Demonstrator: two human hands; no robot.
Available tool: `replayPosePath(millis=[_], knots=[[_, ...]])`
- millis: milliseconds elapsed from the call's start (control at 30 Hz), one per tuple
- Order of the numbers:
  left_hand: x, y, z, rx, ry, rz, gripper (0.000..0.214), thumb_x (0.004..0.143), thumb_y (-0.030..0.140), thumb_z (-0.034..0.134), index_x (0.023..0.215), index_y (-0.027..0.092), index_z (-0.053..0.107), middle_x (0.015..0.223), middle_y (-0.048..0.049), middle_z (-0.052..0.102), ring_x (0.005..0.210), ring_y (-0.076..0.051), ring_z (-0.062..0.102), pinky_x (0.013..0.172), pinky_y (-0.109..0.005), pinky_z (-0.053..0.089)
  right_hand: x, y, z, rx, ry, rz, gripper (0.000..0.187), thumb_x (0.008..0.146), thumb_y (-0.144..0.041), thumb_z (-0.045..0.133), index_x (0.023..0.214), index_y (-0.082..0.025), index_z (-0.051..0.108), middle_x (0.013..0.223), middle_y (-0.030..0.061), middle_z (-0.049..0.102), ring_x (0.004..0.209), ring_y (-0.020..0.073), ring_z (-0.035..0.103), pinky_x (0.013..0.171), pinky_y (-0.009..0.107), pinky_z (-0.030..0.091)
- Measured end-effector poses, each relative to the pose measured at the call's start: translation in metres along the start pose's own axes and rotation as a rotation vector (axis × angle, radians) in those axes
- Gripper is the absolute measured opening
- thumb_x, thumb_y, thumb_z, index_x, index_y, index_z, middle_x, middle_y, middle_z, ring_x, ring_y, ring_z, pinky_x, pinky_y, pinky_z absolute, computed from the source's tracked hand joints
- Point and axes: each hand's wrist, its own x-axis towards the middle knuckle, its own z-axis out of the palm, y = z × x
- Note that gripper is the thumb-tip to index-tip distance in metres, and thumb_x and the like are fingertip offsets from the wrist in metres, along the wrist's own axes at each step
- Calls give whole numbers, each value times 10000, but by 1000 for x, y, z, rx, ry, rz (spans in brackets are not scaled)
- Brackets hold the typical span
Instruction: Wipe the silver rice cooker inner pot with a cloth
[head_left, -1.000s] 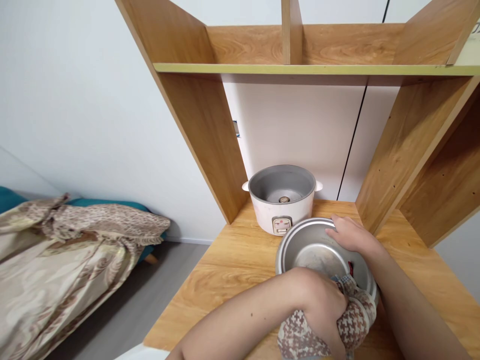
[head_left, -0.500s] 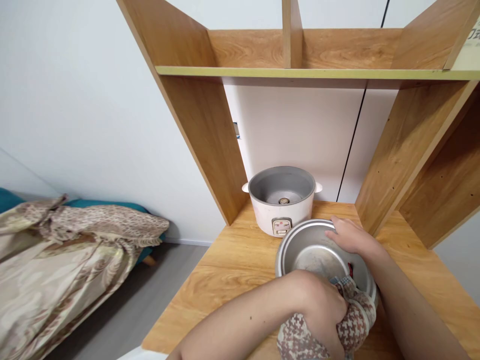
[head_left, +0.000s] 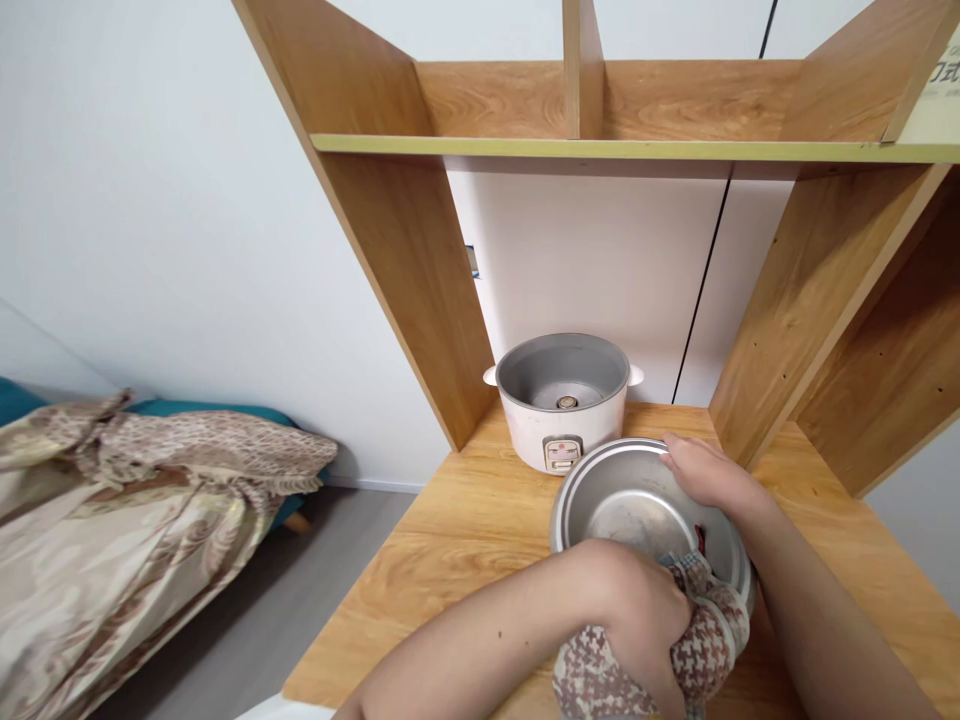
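Note:
A metal inner pot (head_left: 637, 515) rests tilted on the wooden desk, its hollow turned up toward me. My right hand (head_left: 701, 470) grips its rim on the far right side. Bunched in my left hand (head_left: 649, 610) is a brown-and-white patterned cloth (head_left: 709, 645), pressed at the near inside of the pot and hanging over its edge. The left fingertips are hidden by the hand and cloth. A small dark red bit shows beside the cloth. Just behind the pot stands a white rice cooker body (head_left: 562, 425), lidless, with its heating base visible inside.
The wooden desk (head_left: 420, 570) has an upright panel (head_left: 405, 270) at the left and another at the right, with a shelf (head_left: 600, 150) above. Left of the desk, a patterned cover (head_left: 187, 520) drapes over teal furniture on the grey floor.
My right hand has shifted slightly on the rim, its thumb drawing back a little toward the edge. The left hand, cloth, pot and cooker look almost unmoved.

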Motion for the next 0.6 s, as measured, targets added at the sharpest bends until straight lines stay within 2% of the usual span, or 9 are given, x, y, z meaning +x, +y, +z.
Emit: replayPosePath(millis=[100, 267, 467, 600], knots=[[-2, 0, -2, 2, -6, -17, 726, 692, 610, 661, 1154, 55, 731, 971, -190, 780, 744, -283, 720, 670, -360, 551, -3, 0, -3, -5, 4, 21, 318, 1058, -390, 424, 1167, -158, 614, 1052, 82, 700, 959, 209, 666, 853, 390, 515], [-1, -4, 2, -6, 16, -20, 755, 646, 634, 697, 1181, 101, 724, 982, -163, 783, 761, -296, 722, 693, -379, 555, -7, -1, -7, -8, -18, 44, 312, 1046, -294, 357, 1141, -147, 616, 1071, 176, 721, 990, 278, 677, 793, 363, 461], [-4, 0, 1, 36, 4, -5, 782, 716, 658, 618, 1160, 24, 724, 950, -199, 774, 744, -277, 710, 638, -359, 540, -13, -2, -10, 2, -45, 74, 306, 1024, -281, 363, 1141, -165, 621, 1121, 201, 733, 1021, 307, 682, 787, 364, 447], [-6, 4, 1, 34, -9, -25, 757, 728, 632, 613, 1163, 22, 725, 961, -203, 774, 763, -282, 716, 634, -359, 536, -15, -1, -8, 3, -77, 121, 301, 1012, -290, 389, 1122, -160, 638, 1101, 211, 745, 990, 318, 704, 749, 368, 467]])
